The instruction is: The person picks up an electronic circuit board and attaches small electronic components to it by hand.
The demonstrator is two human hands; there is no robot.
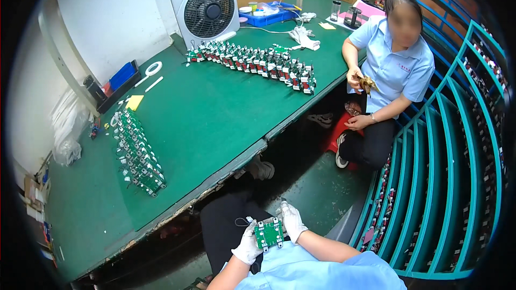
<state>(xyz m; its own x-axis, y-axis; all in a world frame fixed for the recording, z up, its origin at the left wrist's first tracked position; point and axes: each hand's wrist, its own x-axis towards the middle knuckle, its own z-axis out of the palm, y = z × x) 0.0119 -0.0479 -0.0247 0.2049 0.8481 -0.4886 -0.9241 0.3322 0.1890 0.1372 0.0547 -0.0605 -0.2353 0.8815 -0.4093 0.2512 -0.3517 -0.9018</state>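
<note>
Over my lap, my left hand [247, 245] in a white glove grips a green circuit board [270, 233] by its left edge. Metal tabs stick out along the board, and a thin dark wire loop with a white connector [249, 219] rises at its upper left. My right hand [292, 223], also gloved, is at the board's right edge with its fingers closed. A small dark tip [283, 200] shows at those fingers; what it belongs to is too small to tell.
Rows of green circuit boards [138, 153] and boards with red parts [258, 62] stand on the green table [177, 118]. A fan [207, 8] is behind them. At the right, a co-worker [395, 59] sits holding a brownish item [366, 83], beside a teal rack [430, 182].
</note>
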